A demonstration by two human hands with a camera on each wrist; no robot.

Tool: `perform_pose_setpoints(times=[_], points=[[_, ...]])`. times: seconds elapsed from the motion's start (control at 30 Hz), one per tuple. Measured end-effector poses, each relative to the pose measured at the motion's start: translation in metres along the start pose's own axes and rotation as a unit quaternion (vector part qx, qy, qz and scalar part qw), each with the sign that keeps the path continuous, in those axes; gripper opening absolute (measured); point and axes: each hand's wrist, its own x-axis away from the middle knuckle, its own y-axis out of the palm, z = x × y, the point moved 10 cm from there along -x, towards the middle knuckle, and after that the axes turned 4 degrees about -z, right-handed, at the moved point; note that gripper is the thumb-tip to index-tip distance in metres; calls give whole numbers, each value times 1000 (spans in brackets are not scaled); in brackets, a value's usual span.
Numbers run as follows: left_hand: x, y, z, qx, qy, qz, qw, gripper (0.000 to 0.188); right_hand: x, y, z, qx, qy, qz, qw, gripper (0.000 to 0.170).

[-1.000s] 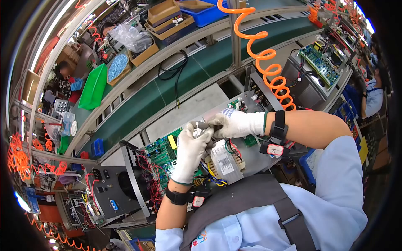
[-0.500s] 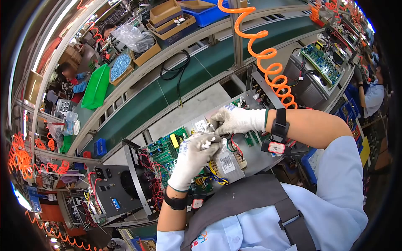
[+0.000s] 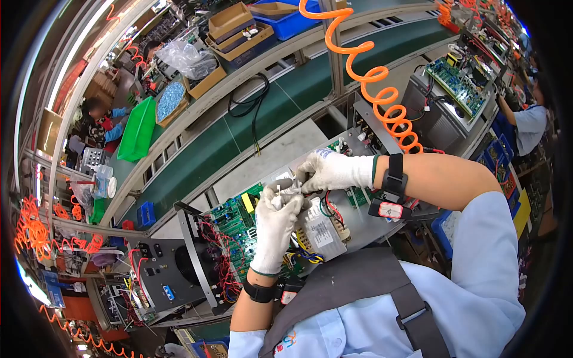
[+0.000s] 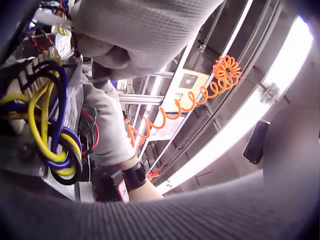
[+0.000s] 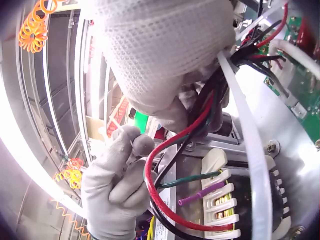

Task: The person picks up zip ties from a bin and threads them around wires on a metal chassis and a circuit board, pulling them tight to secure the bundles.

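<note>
In the head view my gloved left hand (image 3: 274,224) pinches small white cable ties (image 3: 278,188) between thumb and fingers. Close beside it, my gloved right hand (image 3: 331,172) grips a bundle of red, green and black wires (image 5: 202,102), seen in the right wrist view. A long white cable tie (image 5: 250,145) hangs by that bundle, in front of the transformer. Below both hands sits the transformer (image 3: 322,231) with a white label. Its yellow and blue wires (image 4: 60,130) loop out in the left wrist view. The right fingertips are partly hidden behind the glove.
A green circuit board (image 3: 230,224) lies left of the transformer inside the metal chassis (image 3: 194,253). An orange coiled air hose (image 3: 382,95) hangs at the right. Behind runs a green conveyor (image 3: 209,140) with a black cable (image 3: 256,107) on it. Another person (image 3: 528,128) works at far right.
Both hands stay over the transformer. The left hand dips toward the right, then turns back upright, with the white cable ties still pinched. The right hand shifts only slightly.
</note>
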Motion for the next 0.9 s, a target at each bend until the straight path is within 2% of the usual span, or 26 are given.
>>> perform_pose_setpoints(times=[0.2, 0.4, 0.5, 0.6, 0.7, 0.73, 0.83, 0.9], points=[[-1, 3, 2, -18, -11, 6, 1000, 70, 0, -4, 2, 3, 10, 9, 1000, 21], [-6, 2, 3, -21, -8, 18, 1000, 70, 2, -4, 0, 2, 24, 14, 1000, 22], [-8, 1, 5, -47, -6, 32, 998, 64, 2, -6, -2, 8, 0, 20, 1000, 19], [-29, -14, 1, -192, 78, 69, 976, 56, -4, -4, 7, -4, -24, 20, 1000, 17], [-37, -15, 3, -284, 87, 72, 952, 47, -4, -3, 6, 3, -20, 31, 999, 16], [-32, -7, 4, -249, 30, 51, 967, 38, -1, -3, 1, 16, -15, 31, 999, 15], [-30, 3, 7, -288, 44, 3, 957, 30, -2, -4, 3, 17, 2, 25, 1000, 15], [-28, 2, 10, -273, 59, 28, 960, 21, -2, -3, 8, 7, 13, 23, 1000, 14]])
